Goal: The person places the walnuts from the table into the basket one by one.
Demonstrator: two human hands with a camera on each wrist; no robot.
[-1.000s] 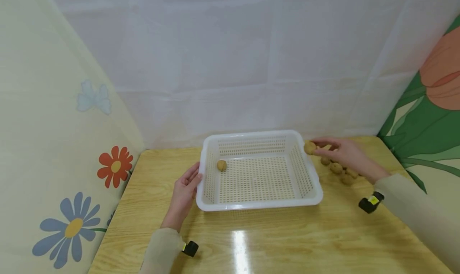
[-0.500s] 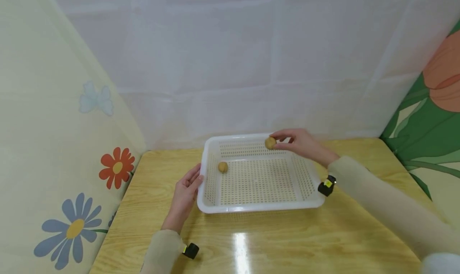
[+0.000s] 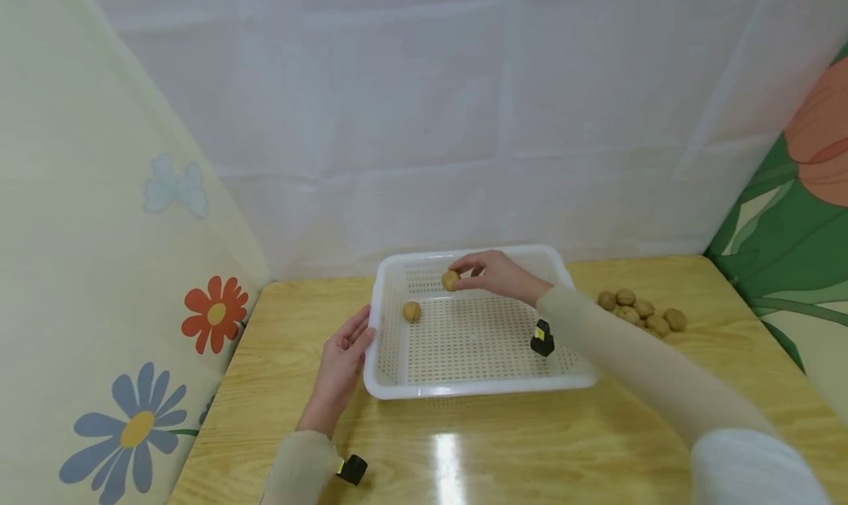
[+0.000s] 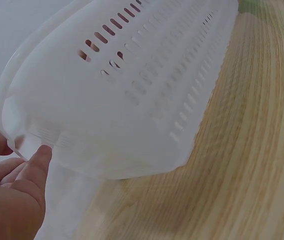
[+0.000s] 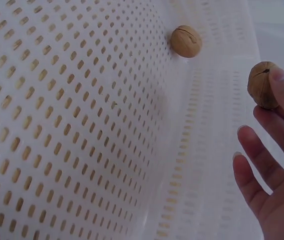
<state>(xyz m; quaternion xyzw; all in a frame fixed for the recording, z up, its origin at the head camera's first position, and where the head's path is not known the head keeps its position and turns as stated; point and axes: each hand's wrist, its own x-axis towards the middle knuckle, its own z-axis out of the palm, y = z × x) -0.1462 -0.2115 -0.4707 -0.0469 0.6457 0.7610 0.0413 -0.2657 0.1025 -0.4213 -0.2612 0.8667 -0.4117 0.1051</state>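
Note:
A white plastic basket [image 3: 477,389] with slotted sides and floor stands on the table. My left hand [image 3: 339,365] pinches its left rim between thumb and fingers; the left wrist view shows the thumb and fingers [image 4: 37,167] at the rim. Over the back part of the basket, my right hand [image 3: 497,275] holds a walnut [image 3: 450,280] between thumb and fingertips, while its other fingers hang free in the right wrist view. Another walnut [image 3: 411,311] lies inside, near the basket's left wall.
On the wooden table [image 3: 530,446], right of the basket, several walnuts [image 3: 642,310] lie in a loose pile. A white cloth [image 3: 371,122] hangs behind, and flower-printed panels [image 3: 99,269] stand at both sides.
My right hand has carried its walnut leftward from beside the pile, across the right rim and over the basket. The pile is uncovered again. My left hand stays at the left rim.

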